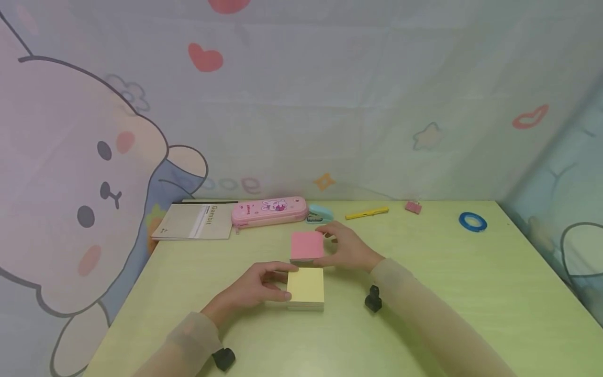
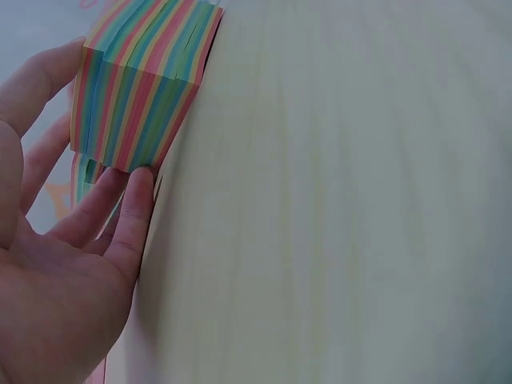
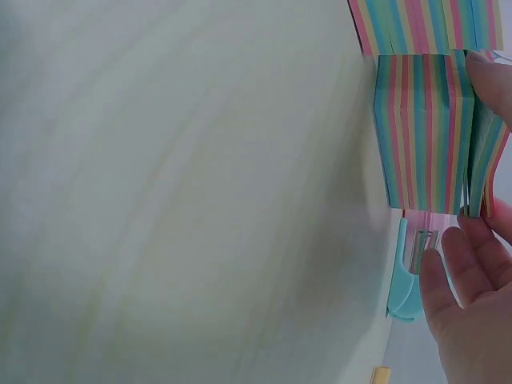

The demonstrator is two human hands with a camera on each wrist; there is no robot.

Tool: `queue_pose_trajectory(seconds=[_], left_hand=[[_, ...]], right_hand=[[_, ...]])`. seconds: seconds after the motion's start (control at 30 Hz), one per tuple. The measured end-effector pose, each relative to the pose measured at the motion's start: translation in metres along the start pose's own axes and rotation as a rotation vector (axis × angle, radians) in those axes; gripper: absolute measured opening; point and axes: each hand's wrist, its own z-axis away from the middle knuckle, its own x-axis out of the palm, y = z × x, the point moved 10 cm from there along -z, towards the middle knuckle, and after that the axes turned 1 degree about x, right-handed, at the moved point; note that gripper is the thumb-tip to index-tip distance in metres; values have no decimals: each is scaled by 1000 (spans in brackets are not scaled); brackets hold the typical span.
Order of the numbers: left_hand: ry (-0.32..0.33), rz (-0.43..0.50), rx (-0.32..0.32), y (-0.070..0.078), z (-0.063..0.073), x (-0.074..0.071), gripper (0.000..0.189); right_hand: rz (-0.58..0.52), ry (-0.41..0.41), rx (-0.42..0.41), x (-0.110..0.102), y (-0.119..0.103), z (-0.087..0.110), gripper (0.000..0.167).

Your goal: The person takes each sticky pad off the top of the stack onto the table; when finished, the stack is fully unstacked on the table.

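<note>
Left wrist view cuts off one end of the yellow-topped square block of paper notes [image 1: 305, 285]; its sides have pink, blue, green and yellow stripes. Just beyond this block, on the pale green surface [image 1: 471, 277], is the pink-topped square block of paper notes [image 1: 306, 245], also striped. Left hand [image 1: 254, 285], left of the yellow-topped block, pinches it between thumb and fingers; right hand [image 1: 347, 250], beyond it to the right, pinches the pink-topped block's upper sheets, slightly separated.
</note>
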Motion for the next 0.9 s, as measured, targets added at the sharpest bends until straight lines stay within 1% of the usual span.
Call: queue_pose_trajectory(seconds=[0.2, 0.37, 0.47, 0.57, 0.67, 0.73, 0.8, 0.9], left_hand=[[-4, -11, 29, 2, 0, 1, 56], [-6, -17, 30, 2, 0, 1, 56], [-2, -16, 32, 3, 1, 0, 56], [5, -16, 28, 3, 2, -1, 56], [9, -12, 20, 1, 2, 0, 56], [6, -10, 19, 0, 1, 0, 57], [4, -5, 24, -1, 0, 1, 57], [-2, 1, 31, 0, -2, 1, 57]], right_hand=[[-87, 34, 34, -8, 6, 6, 81], [-113, 80, 67, -32, 15, 20, 83], [-99, 107, 80, -48, 27, 30, 83], [-93, 96, 115, -55, 44, 42, 82], [-60, 39, 167, -51, 60, 51, 82], [-9, -9, 174, -45, 66, 55, 82], [74, -45, 153, -39, 67, 57, 83], [188, -69, 91, -33, 62, 55, 82]])
